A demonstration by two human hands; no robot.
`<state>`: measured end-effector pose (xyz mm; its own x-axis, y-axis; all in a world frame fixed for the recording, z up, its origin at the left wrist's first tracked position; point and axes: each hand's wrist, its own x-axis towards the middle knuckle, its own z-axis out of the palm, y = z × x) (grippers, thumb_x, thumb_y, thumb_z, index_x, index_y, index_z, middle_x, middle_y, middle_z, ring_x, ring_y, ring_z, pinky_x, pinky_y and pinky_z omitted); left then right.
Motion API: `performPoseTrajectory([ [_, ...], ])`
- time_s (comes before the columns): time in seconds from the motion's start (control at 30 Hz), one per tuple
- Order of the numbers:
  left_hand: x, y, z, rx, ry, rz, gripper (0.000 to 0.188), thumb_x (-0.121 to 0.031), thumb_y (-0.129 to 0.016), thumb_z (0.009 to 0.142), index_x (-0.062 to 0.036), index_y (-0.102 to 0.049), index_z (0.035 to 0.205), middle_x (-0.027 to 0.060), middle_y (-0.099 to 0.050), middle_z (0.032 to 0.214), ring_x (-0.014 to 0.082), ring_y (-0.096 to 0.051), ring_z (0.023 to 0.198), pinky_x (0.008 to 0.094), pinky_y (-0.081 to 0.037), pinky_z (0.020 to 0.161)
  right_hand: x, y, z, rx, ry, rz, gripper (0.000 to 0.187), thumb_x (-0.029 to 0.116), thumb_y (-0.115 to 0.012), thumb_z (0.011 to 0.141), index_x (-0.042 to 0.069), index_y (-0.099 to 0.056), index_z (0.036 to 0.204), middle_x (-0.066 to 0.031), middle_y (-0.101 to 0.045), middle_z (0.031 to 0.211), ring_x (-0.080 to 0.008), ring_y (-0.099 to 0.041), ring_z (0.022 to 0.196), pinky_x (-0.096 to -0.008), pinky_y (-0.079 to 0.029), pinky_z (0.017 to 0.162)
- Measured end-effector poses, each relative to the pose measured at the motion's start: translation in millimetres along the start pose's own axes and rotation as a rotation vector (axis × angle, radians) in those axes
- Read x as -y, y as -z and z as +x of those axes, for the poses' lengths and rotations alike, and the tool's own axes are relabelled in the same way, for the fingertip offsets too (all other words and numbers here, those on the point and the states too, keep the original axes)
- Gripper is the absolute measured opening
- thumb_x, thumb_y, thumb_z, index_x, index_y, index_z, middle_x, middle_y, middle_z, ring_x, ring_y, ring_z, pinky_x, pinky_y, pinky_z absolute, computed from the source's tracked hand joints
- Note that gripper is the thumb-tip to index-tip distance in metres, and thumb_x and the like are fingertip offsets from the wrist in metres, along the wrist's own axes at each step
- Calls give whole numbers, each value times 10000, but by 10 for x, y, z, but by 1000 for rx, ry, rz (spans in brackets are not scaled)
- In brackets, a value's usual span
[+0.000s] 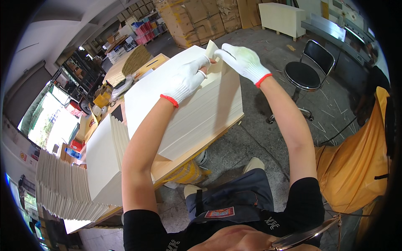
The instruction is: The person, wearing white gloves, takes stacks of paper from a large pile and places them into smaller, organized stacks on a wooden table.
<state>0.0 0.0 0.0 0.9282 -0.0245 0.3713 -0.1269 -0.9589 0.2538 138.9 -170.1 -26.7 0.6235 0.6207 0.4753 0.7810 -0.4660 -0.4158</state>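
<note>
In the upper middle of the frame, both hands wear white knit gloves with red cuffs and meet at the far corner of a tall stack of cream sheets (188, 104). The left hand (186, 81) lies on the top of the stack, and its fingers (201, 63) are closed in a narrow pinch on the lifted corner of the top sheet (212, 50). The right hand (243, 62) comes from the right side, and its fingers (224, 53) also grip this same corner, which stands up bent above the stack. The stack rests on a wooden table (176, 165) whose edge runs through the centre of the picture.

At the left of the frame a second, lower stack of cream sheets (102, 163) lies on the same table, and in the lower left there is a fanned row of sheets (63, 188). A brush with pale bristles (134, 62) lies behind the tall stack, in the upper left. In the upper right a black office chair (307, 71) stands on the grey concrete floor (259, 138). Brown cardboard boxes (201, 19) are piled at the top centre. At the right edge hangs an orange cloth (356, 167).
</note>
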Motion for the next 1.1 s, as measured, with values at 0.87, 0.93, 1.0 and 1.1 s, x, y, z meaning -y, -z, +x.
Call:
performPoseTrajectory([
  [0.87,32,8,20,72,58,7,349,-264,-609,992,-181,-643,1329,143,-716,1183,291,-676,1000,408,-517,896,-69,-466,-93,-339,-195,456,562,623,-418,1011,91,-588,949,-185,-625,836,-398,-611,832,-446,-461,756],
  [0.93,5,3,-6,68,66,0,366,-292,-631,980,-191,-642,1332,148,-717,1189,298,-678,1026,409,-514,918,-60,-467,-98,-355,-189,458,547,606,-436,1014,83,-584,954,-162,-608,829,-349,-586,801,-426,-457,753],
  [1.0,-32,13,-20,79,88,-20,383,-316,-651,969,-200,-641,1334,152,-717,1194,305,-678,1053,411,-510,940,-62,-485,-98,-377,-181,468,525,577,-476,1016,64,-577,958,-117,-569,805,-249,-535,738,-382,-449,749],
  [1.1,-62,39,-21,102,113,-63,397,-335,-665,960,-209,-641,1335,155,-716,1201,312,-676,1080,415,-505,961,-58,-460,-104,-355,-193,475,517,571,-488,1016,65,-579,956,-106,-556,797,-233,-527,733,-371,-448,745],
])
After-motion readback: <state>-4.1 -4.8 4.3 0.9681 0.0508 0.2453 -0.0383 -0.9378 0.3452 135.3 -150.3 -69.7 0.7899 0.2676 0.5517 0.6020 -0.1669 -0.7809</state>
